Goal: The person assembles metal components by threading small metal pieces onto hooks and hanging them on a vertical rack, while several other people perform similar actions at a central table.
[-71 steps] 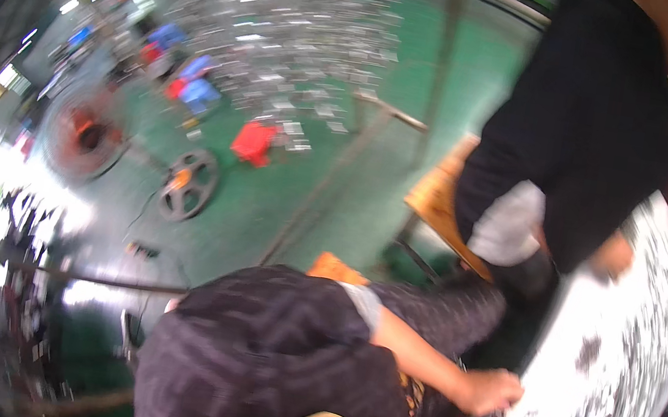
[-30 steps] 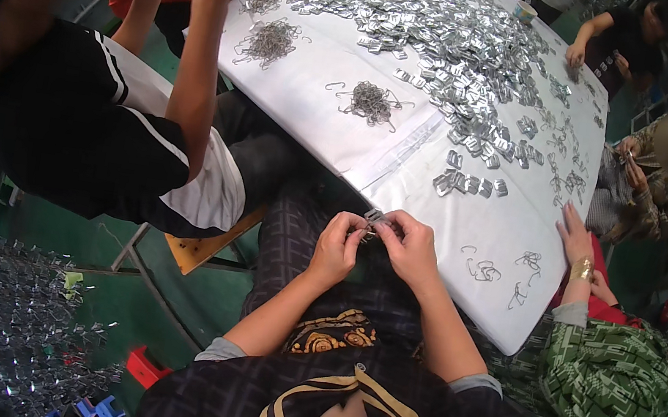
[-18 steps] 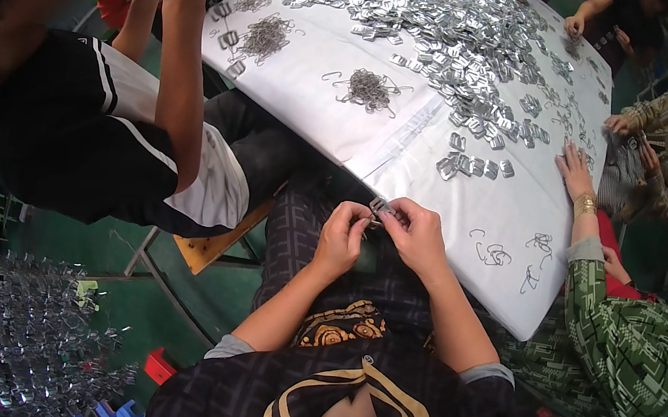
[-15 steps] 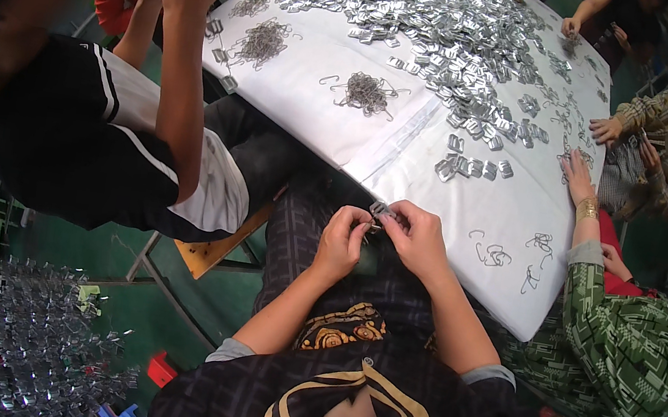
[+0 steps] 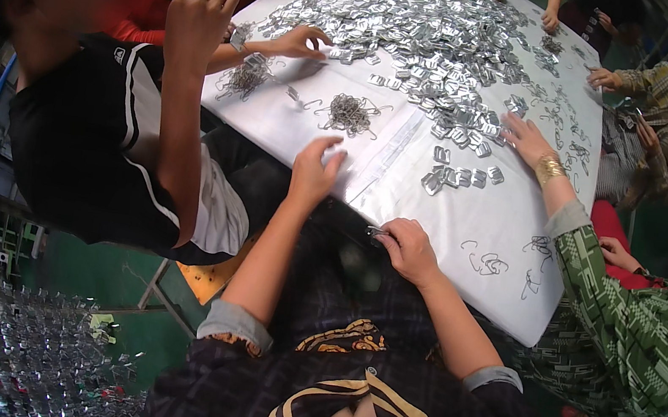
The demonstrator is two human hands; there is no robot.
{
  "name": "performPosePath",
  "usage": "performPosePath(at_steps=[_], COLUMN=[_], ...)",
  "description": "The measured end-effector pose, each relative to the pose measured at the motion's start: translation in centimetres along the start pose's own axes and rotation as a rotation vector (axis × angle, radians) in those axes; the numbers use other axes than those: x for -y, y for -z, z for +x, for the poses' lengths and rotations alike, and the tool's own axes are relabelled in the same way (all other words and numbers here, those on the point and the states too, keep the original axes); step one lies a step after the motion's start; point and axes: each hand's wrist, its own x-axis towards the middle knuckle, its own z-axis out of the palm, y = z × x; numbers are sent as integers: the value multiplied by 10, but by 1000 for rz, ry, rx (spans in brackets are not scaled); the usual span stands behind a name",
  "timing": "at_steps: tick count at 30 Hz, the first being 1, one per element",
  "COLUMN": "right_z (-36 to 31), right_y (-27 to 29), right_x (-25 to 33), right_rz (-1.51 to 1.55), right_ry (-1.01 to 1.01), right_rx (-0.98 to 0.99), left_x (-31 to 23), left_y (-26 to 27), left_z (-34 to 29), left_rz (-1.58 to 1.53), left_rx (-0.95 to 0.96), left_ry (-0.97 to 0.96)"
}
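My right hand (image 5: 411, 252) is closed at the table's near edge, pinching a small metal clip (image 5: 377, 232) whose far part shows beyond the fingertips. My left hand (image 5: 318, 170) is raised over the edge of the white table, its thumb and fingers apart with nothing seen between them. Just beyond it lies a tangled pile of thin wire hooks (image 5: 351, 115), which it does not touch. A few flat silver metal pieces (image 5: 462, 177) lie loose on the cloth farther off to the right.
A large heap of silver pieces (image 5: 427, 30) covers the far middle of the white tabletop (image 5: 434, 223). More wire hooks (image 5: 487, 261) lie at the right. At the left a co-worker's hand (image 5: 299, 41) reaches in; another's hand (image 5: 529, 140) touches the heap's right side.
My left hand has let go of the clip and moved up and left toward the hooks. The right hand stays near the edge with the clip. Co-workers' hands on both sides have reached toward the heap.
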Motion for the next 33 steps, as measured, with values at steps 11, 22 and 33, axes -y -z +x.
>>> performPosePath(at_steps=[11,22,33], right_z=[1,2,3], right_y=[-5,-3,-3], right_x=[-5,-3,-5], right_rz=[36,43,12], right_ry=[-3,-17,-34], right_rx=[-35,-19,0], left_x=[-11,-17,0], left_y=[-70,-32,-107], left_z=[62,75,60], left_rz=[329,-27,478], left_rx=[183,-67,194], left_ry=[-162,-175,-385])
